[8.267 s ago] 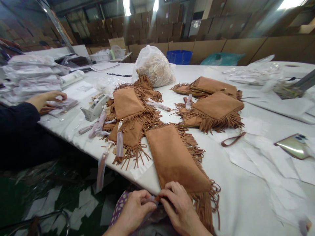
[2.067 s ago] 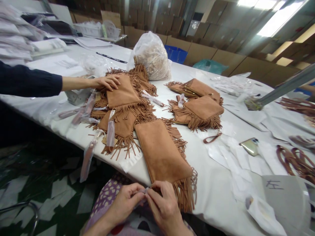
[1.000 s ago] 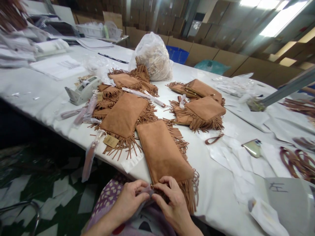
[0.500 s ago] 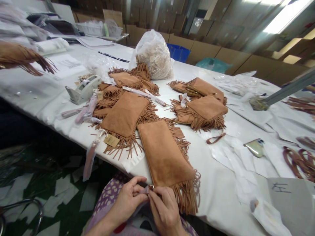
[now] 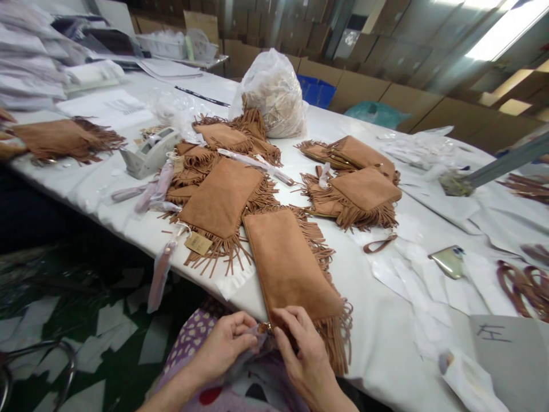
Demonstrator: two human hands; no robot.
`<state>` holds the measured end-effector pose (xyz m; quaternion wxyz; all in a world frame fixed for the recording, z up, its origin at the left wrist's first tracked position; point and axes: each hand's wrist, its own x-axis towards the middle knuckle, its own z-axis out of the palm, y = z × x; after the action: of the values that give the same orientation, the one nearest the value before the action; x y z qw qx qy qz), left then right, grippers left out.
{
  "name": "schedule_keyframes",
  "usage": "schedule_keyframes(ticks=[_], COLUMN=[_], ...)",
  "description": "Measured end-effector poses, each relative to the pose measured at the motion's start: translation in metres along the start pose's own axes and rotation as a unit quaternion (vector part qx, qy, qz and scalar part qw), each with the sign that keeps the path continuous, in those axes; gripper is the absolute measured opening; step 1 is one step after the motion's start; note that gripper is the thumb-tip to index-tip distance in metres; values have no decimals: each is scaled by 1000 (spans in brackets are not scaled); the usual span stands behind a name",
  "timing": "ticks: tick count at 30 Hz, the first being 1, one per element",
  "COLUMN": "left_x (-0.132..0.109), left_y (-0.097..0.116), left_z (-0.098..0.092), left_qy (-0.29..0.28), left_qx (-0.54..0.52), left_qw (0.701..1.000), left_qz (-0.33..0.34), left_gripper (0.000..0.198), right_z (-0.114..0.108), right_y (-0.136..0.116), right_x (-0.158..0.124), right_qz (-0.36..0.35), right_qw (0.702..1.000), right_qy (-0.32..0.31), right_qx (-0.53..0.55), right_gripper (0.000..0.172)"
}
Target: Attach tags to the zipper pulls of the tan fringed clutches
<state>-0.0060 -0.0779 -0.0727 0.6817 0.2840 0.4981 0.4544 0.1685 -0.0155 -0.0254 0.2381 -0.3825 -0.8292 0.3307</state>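
A tan suede pouch [image 5: 295,263] with long fringe lies at the table's front edge, its near corner toward me. My left hand [image 5: 227,343] pinches the end of a wrist strap [image 5: 262,337] in thin translucent wrapping, close to a small metal clasp [image 5: 266,327] at that corner. Most of the strap is hidden by my hands and lap. My right hand [image 5: 304,352] is just right of the clasp, thumb and fingers apart, fingertips touching the pouch's lower edge. Left of it lies another fringed pouch [image 5: 223,197] with a paper tag [image 5: 198,243] and a wrapped strap [image 5: 162,274] hanging over the edge.
More fringed pouches [image 5: 364,191] are stacked on the right. A tape dispenser [image 5: 150,151] and a stuffed plastic bag [image 5: 274,94] stand farther back. At right lie a phone [image 5: 448,260], loose brown straps [image 5: 521,286] and white paper scraps. At far left a person's hand [image 5: 11,146] is by a pouch.
My right hand has opened from its pinch at the clasp and shifted slightly right and up onto the pouch. The pouch at far left has come down to the table.
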Motion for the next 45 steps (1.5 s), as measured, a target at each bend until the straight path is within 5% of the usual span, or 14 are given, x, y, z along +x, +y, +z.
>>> schedule_keyframes(ticks=[4,11,20,26,30,38,45], left_x=[1,3,21,18,9,-2,-2], left_y=[3,9,10,12,20,45,44], left_z=[-1,10,25,27,24,21,12], left_qy=[-5,12,156,185,166,106,39], left_qx=[11,70,95,27,4,194,164], left_qw=[1000,997,983,982,986,972,982], left_qz=[-5,25,-3,-19,-12,79,81], left_gripper=[18,18,18,14,33,52,41], right_z=[0,4,1,-6,-10,-22,-15], right_y=[5,15,15,12,4,-18,-10], right_x=[0,-1,1,-1,9,45,48], right_qz=[-36,-57,-70,-51,-6,24,64], right_qw=[995,994,996,997,992,961,956], right_qy=[-26,-23,-23,-56,-107,-264,-279], right_qx=[-88,-93,-47,-33,-62,-80,-56], right_gripper=[30,28,21,28,24,10,9])
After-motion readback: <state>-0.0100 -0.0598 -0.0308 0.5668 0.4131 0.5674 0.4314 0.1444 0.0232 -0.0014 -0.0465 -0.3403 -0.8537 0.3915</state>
